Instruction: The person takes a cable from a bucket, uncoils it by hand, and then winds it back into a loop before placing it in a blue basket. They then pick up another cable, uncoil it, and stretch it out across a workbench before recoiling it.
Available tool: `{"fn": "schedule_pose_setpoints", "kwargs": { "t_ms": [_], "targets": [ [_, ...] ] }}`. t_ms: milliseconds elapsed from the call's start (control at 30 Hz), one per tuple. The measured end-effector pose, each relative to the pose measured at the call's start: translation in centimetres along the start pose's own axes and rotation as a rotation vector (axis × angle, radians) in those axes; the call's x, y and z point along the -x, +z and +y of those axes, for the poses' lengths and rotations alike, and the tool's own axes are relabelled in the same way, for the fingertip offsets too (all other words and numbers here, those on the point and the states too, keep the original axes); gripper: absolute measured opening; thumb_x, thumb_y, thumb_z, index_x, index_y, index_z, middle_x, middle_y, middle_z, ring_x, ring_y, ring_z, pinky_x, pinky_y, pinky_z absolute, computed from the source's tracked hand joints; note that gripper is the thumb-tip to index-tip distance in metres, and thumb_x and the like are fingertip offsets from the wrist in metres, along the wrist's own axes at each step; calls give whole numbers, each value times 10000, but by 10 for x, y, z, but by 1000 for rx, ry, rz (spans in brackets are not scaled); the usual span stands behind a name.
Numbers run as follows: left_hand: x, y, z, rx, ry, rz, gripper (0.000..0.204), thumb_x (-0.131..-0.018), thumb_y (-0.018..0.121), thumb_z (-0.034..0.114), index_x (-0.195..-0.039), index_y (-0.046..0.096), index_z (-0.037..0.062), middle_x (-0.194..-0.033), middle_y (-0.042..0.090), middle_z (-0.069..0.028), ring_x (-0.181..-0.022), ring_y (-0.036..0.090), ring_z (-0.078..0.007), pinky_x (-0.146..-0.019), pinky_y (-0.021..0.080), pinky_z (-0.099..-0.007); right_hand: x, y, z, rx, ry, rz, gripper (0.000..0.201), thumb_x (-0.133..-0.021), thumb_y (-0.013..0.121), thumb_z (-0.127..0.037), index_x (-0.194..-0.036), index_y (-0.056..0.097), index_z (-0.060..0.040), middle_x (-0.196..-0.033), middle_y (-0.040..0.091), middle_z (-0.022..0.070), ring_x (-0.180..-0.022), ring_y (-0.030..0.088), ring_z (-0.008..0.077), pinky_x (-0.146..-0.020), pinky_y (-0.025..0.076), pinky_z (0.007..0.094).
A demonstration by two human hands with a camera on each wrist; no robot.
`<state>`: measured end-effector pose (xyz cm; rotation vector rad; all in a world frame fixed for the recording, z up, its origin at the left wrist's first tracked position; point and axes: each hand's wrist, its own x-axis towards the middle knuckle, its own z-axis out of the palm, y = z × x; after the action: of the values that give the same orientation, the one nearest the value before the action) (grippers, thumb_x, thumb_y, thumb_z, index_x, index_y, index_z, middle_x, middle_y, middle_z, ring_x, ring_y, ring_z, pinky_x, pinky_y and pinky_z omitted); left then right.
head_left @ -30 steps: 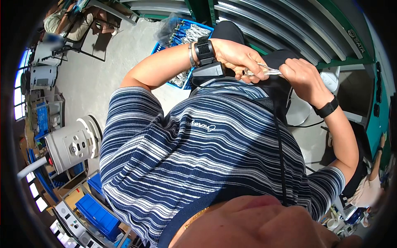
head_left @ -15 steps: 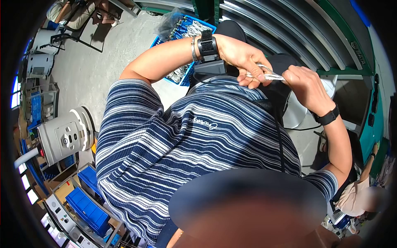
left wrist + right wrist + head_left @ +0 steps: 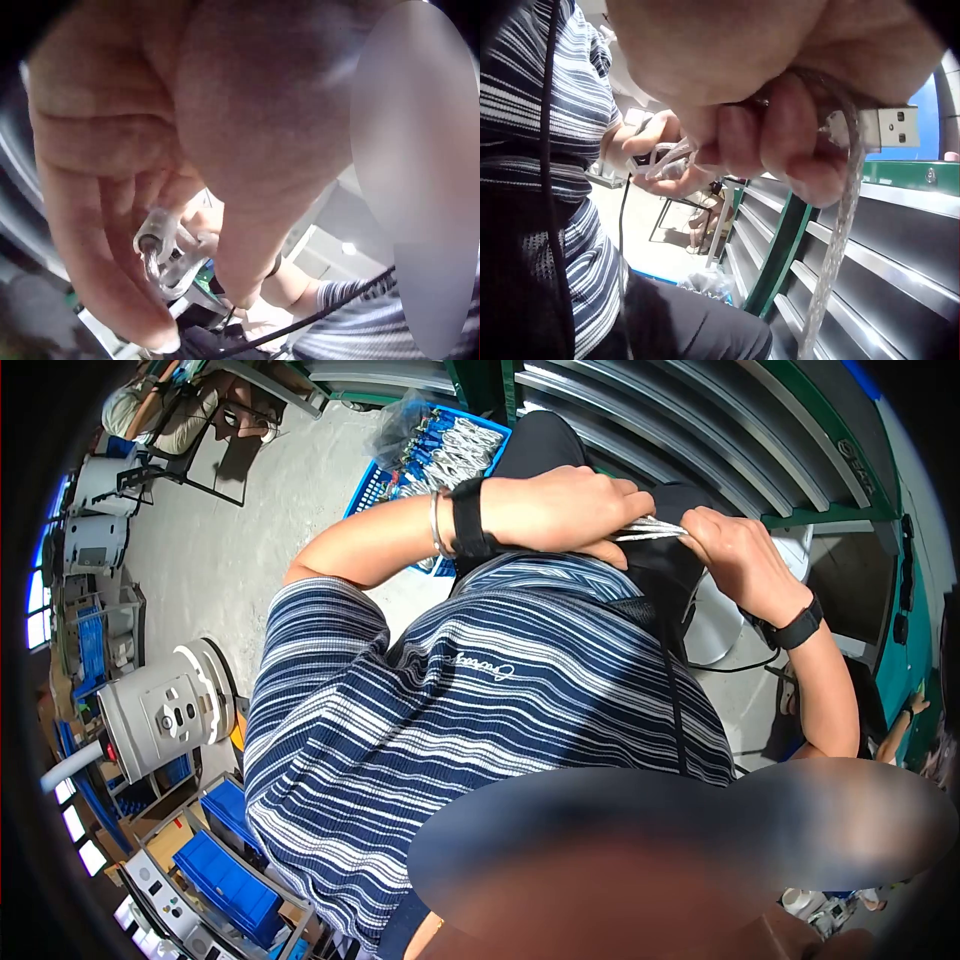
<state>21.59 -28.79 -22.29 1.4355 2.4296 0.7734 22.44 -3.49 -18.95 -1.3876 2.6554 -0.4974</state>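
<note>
Stretched between the two hands is a silvery USB cable (image 3: 652, 529), bunched in several strands. My left hand (image 3: 565, 508) has its back turned up in the head view, its fingers curled about one end. Within the left wrist view, a loop of the cable (image 3: 159, 274) and a clear plastic end lie between fingers (image 3: 90, 255) and thumb. My right hand (image 3: 735, 555) grips the other end in a fist. From the right wrist view, a metal USB plug (image 3: 896, 128) sticks out beside that fist, and one strand hangs down past it.
Beyond my left forearm, a blue basket (image 3: 362, 495) on the floor holds several bundled cables. Metal shutter slats (image 3: 690, 420) in a green frame stand ahead. A white round stool (image 3: 715, 628) is at my right. Blue bins (image 3: 230, 885) sit on a rack.
My left hand has rolled over: its fingers and wrist camera faced up before, and now its back does. The right hand keeps its grip on the cable with little movement.
</note>
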Motion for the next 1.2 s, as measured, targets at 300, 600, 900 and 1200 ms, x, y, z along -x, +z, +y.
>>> {"fn": "schedule_pose_setpoints", "kwargs": {
  "t_ms": [300, 600, 900, 1200],
  "targets": [
    [-8, 11, -1, -175, -115, 30, 336, -920, 594, 333, -892, 518, 7, -718, 636, -192, -709, 649, -381, -595, 524, -433, 3, -2, -3, -13, -5, -9, 147, -903, 584, -90, -845, 464, -26, -737, 499, 157, -667, 520, 386, -552, 402, 441],
    [-5, 2, -10, 477, 189, -331, 387, -1006, 479, 381, -961, 550, 4, -660, 576, -143, -605, 583, -335, -561, 445, -405, 8, -5, -1, -296, -32, -188, 103, -864, 608, -14, -879, 506, -13, -741, 552, 158, -690, 545, 388, -578, 422, 425],
    [-4, -5, -18, 216, -103, -25, 566, -761, 811, 279, -1153, 497, 18, -938, 669, -153, -776, 698, -234, -653, 533, -338, 8, -3, 12, -145, 152, -120, 234, -985, 485, -217, -884, 518, -9, -758, 596, 191, -747, 572, 415, -640, 434, 472],
    [-19, 7, 0, -225, -216, 186, 352, -841, 708, 199, -1054, 515, -4, -878, 631, -210, -803, 639, -382, -663, 512, -437, -2, 6, 15, -258, 203, -10, 311, -1003, 442, -253, -842, 535, -2, -707, 576, 205, -727, 567, 414, -646, 426, 458]
  ]
}}
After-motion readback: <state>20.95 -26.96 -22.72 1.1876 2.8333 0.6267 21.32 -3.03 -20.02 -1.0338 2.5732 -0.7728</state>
